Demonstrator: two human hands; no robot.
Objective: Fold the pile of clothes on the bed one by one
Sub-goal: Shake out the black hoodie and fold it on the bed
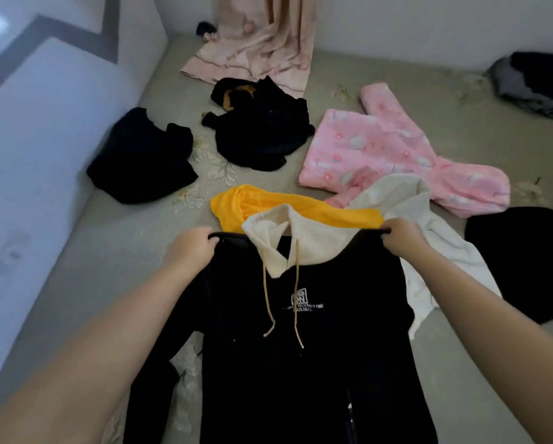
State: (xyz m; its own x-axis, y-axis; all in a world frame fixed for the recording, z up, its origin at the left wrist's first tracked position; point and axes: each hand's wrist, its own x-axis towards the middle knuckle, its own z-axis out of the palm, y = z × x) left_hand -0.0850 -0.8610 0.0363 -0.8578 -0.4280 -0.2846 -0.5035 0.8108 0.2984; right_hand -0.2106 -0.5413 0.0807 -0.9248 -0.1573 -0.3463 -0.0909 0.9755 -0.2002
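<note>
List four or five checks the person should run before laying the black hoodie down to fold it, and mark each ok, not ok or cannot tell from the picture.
1. Left hand grips the left shoulder of the black hoodie: ok.
2. Right hand grips the other shoulder: ok.
3. Top edge held level between the hands: ok.
4. Cream hood lying flat behind: not ok, it flops forward over the chest.
5. Bed free where the hoodie would land: not ok, a yellow garment and a white garment lie just beyond it.
6. Sleeves straight: cannot tell, they hang low and dark.
</note>
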